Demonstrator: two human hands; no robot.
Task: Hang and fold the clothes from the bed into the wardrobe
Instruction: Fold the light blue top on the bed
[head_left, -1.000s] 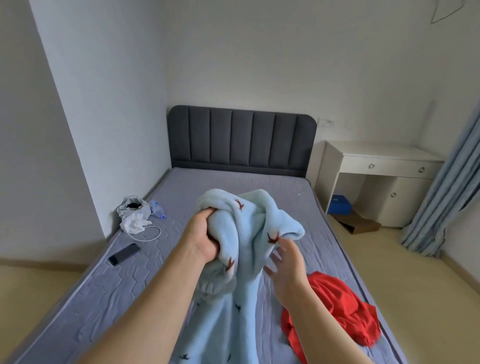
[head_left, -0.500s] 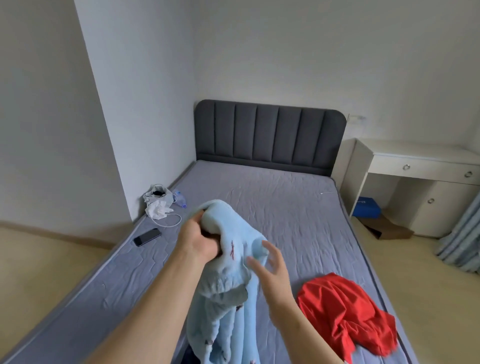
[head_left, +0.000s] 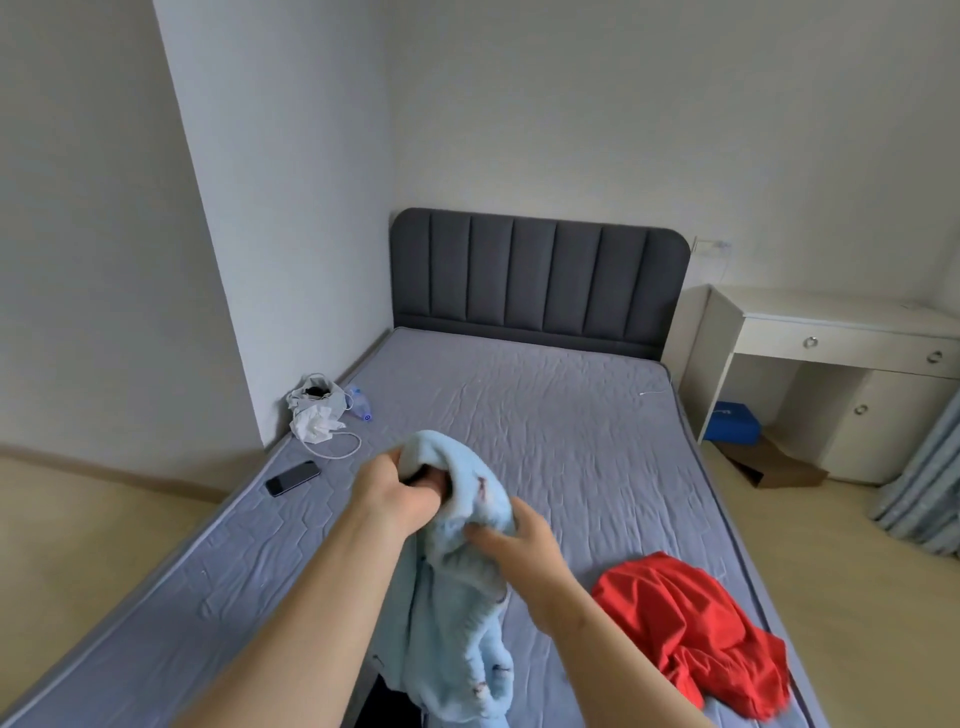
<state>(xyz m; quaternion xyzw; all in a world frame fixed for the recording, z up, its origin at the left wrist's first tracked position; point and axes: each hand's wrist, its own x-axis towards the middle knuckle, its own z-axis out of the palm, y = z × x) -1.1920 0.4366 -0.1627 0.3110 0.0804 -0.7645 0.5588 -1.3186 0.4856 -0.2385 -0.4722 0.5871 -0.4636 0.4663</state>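
A fluffy light-blue garment (head_left: 457, 613) with small dark red marks hangs in the air above the grey bed (head_left: 545, 431). My left hand (head_left: 400, 493) grips its bunched top. My right hand (head_left: 519, 540) pinches the cloth just below and to the right of that. The garment's lower part dangles down to the bottom edge of the view. A crumpled red garment (head_left: 696, 634) lies on the mattress near the right edge, to the right of my right forearm. No wardrobe is in view.
A dark phone (head_left: 293, 478), a white cable, a white bag (head_left: 317, 410) and a small bottle lie at the bed's left edge by the wall corner. A white desk (head_left: 841, 338) with a blue box beneath it stands right of the headboard. Grey-blue curtains (head_left: 930, 483) hang at far right.
The view has swung left. The blue garment has dropped lower and bunched tighter. My right hand, open a moment ago, has closed on the cloth beside my left hand.
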